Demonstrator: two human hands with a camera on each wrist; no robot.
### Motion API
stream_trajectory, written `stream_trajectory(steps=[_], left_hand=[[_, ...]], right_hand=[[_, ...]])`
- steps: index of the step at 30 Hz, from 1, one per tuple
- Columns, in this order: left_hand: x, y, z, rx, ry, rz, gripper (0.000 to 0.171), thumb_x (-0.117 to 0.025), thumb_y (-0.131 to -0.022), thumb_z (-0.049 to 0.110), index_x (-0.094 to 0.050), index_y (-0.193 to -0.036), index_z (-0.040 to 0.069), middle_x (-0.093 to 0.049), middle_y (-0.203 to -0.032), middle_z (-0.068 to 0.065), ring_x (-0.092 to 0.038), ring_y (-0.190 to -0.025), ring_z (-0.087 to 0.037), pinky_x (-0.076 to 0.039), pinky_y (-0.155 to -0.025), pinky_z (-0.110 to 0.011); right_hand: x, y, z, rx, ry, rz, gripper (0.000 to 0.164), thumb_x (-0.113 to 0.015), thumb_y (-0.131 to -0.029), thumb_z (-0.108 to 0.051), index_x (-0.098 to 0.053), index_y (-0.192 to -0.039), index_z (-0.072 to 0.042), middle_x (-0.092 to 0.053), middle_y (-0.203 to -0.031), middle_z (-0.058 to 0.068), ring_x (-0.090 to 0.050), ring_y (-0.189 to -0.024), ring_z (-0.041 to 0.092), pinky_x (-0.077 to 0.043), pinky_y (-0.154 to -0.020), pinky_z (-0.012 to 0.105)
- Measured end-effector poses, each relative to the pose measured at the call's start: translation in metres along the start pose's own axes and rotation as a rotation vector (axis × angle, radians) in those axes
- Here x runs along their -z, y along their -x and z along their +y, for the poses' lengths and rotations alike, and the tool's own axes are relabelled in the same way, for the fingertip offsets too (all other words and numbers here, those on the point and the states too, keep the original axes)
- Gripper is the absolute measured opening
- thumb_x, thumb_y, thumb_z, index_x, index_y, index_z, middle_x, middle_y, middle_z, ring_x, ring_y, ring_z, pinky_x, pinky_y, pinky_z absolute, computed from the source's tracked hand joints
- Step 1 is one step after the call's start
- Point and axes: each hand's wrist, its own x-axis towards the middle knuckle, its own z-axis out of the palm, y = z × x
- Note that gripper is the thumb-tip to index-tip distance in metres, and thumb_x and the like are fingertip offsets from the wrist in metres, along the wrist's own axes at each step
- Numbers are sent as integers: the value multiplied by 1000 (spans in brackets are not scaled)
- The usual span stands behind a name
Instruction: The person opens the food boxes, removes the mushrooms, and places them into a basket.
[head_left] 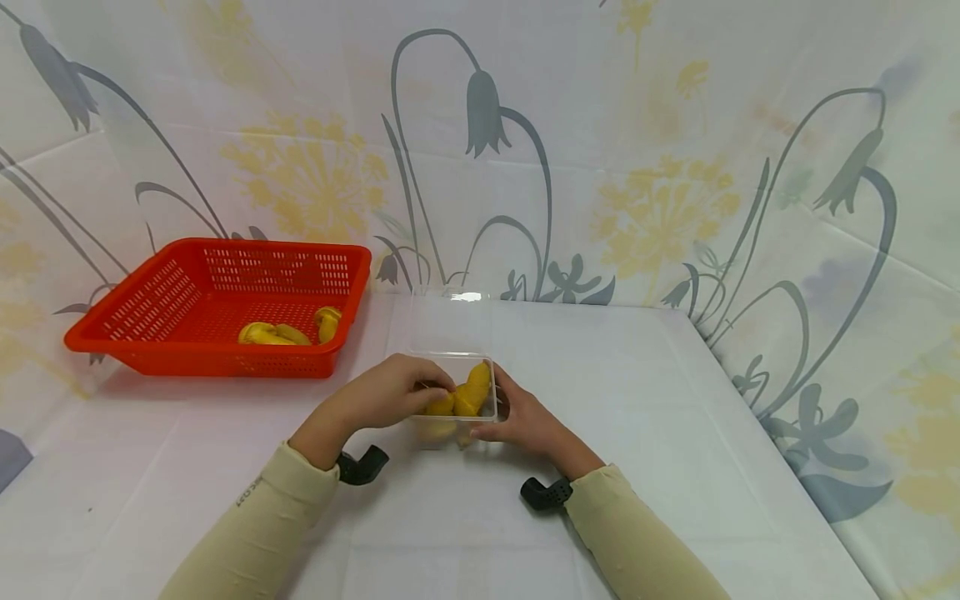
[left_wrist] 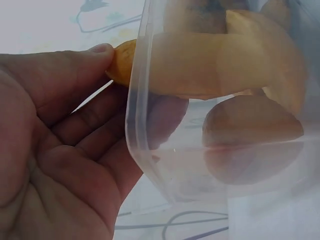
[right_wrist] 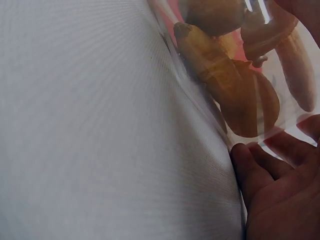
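A clear plastic box (head_left: 474, 417) stands on the white-covered table with several yellow mushrooms (head_left: 472, 390) inside. My left hand (head_left: 393, 390) reaches in over its left side and pinches one end of a yellow mushroom (left_wrist: 122, 62) between thumb and fingers; the rest of that mushroom shows through the box wall. My right hand (head_left: 525, 419) grips the box at its right side, thumb toward the near corner and fingers along the wall. Through the clear plastic, a mushroom (right_wrist: 250, 100) lies close to the right fingertips.
A red perforated basket (head_left: 217, 360) stands to the left, holding a few more yellow mushrooms (head_left: 262, 334). The box's clear lid (head_left: 450, 321) extends behind it toward the back of the table. A flower-printed cloth (head_left: 585, 108) hangs behind and to the right.
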Motion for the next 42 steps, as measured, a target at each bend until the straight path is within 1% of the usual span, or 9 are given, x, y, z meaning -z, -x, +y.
stream_trajectory(steps=[2, 8, 9, 14, 19, 27, 34, 37, 42], left_hand=[[1, 0, 0, -10, 3, 10, 19, -62, -95, 18, -72, -111, 15, -70, -107, 2, -61, -93, -13, -57, -87, -30], [3, 1, -2, 12, 35, 22, 20, -60, -96, 21, -71, -113, 16, -70, -109, 3, -62, -94, -14, -57, -88, -30], [4, 1, -2, 25, 42, 30, 21, -60, -96, 22, -71, -113, 17, -70, -109, 4, -62, -95, -13, -57, -87, -30], [8, 2, -7, 36, 65, 77, 21, -58, -97, 21, -70, -114, 17, -70, -111, 1, -62, -94, -15, -58, -85, -31], [10, 2, -9, 58, 114, 111, 21, -58, -97, 22, -70, -114, 20, -70, -111, 1, -62, -95, -17, -58, -84, -31], [14, 2, -11, 33, 172, 202, 22, -59, -96, 27, -71, -114, 20, -71, -108, 2, -66, -98, -17, -55, -92, -37], [21, 5, -11, 23, 238, 233, 24, -59, -97, 25, -69, -115, 15, -71, -108, -1, -68, -99, -18, -55, -94, -39], [25, 6, -13, 28, 241, 251, 25, -59, -97, 27, -69, -116, 14, -71, -108, -2, -67, -101, -18, -55, -94, -40], [31, 10, -15, 32, 216, 303, 25, -59, -96, 29, -69, -116, 15, -71, -107, -2, -66, -101, -19, -54, -95, -41]], right_hand=[[0, 0, 1, -3, 0, -1, 111, -82, -74, -43, -8, -156, -30, -25, -160, -3, -34, -144, 26, -34, -115, 47], [0, -1, 2, -11, -3, 1, 111, -81, -75, -43, -7, -156, -31, -23, -161, -3, -33, -144, 27, -33, -115, 48], [0, 0, 1, -12, -2, 2, 111, -81, -75, -43, -7, -156, -31, -23, -161, -3, -33, -144, 27, -33, -115, 48], [-1, 0, -1, -23, 9, -2, 110, -80, -76, -44, -7, -157, -30, -23, -161, -3, -34, -144, 29, -34, -115, 48], [-1, 1, -1, -20, -3, -3, 109, -80, -77, -41, -6, -156, -31, -21, -162, -4, -32, -145, 29, -33, -115, 48], [-1, -1, 1, -14, 3, -8, 109, -80, -76, -41, -6, -156, -32, -22, -161, -1, -31, -146, 27, -32, -116, 47], [0, -2, 3, 15, 4, -13, 109, -80, -76, -42, -6, -156, -33, -31, -157, -1, -32, -146, 23, -31, -117, 45], [0, -3, 4, 19, -6, -14, 110, -81, -76, -40, -6, -156, -32, -33, -157, -1, -32, -145, 21, -31, -117, 45], [0, -3, 3, 15, -8, -13, 111, -81, -76, -36, -5, -157, -30, -33, -156, -2, -32, -145, 20, -29, -118, 44]])
